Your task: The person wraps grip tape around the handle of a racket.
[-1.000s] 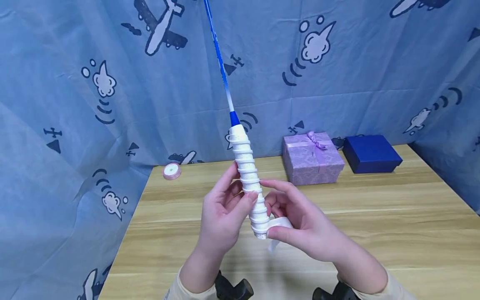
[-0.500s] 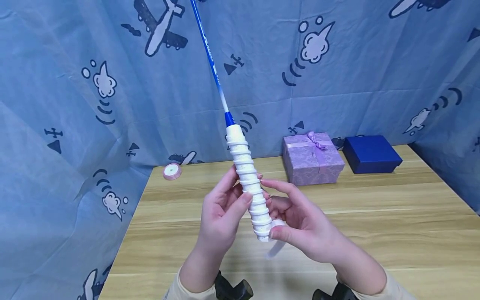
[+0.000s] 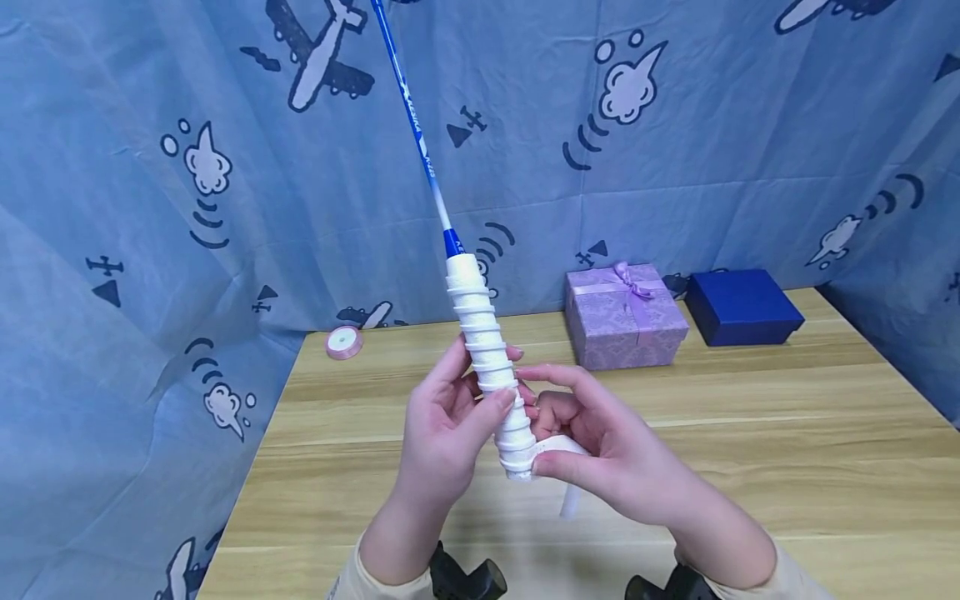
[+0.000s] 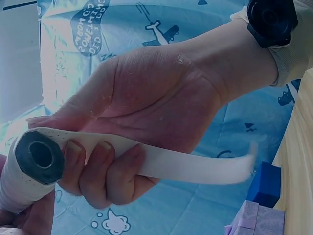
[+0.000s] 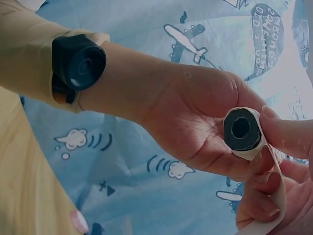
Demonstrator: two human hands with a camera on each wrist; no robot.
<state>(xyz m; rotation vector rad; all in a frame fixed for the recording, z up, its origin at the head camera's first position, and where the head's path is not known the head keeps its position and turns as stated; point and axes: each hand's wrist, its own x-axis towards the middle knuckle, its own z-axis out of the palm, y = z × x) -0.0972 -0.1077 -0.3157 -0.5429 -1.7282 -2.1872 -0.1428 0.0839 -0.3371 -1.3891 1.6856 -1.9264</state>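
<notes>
A badminton racket with a blue shaft (image 3: 414,117) stands tilted, its top leaning left; its head is out of view. White ridged grip tape (image 3: 480,329) winds round the handle in overlapping turns. My left hand (image 3: 442,433) holds the handle from the left, thumb across its front. At the butt end, my right hand (image 3: 611,454) pinches the loose tape between thumb and curled fingers. In the left wrist view the tape's free tail (image 4: 200,166) trails past those fingers. The dark, hollow butt (image 5: 232,139) shows in the right wrist view.
On the wooden table (image 3: 750,467), a lilac gift box (image 3: 626,325) and a dark blue box (image 3: 742,308) stand at the back right. A pink ribbon roll (image 3: 343,342) lies at the back left. A patterned blue curtain (image 3: 300,208) hangs behind.
The racket's shaft has swung left at the top and turned, so its lettering shows. The tape's loose tail has shifted to the right. Both hands have stayed nearly in place.
</notes>
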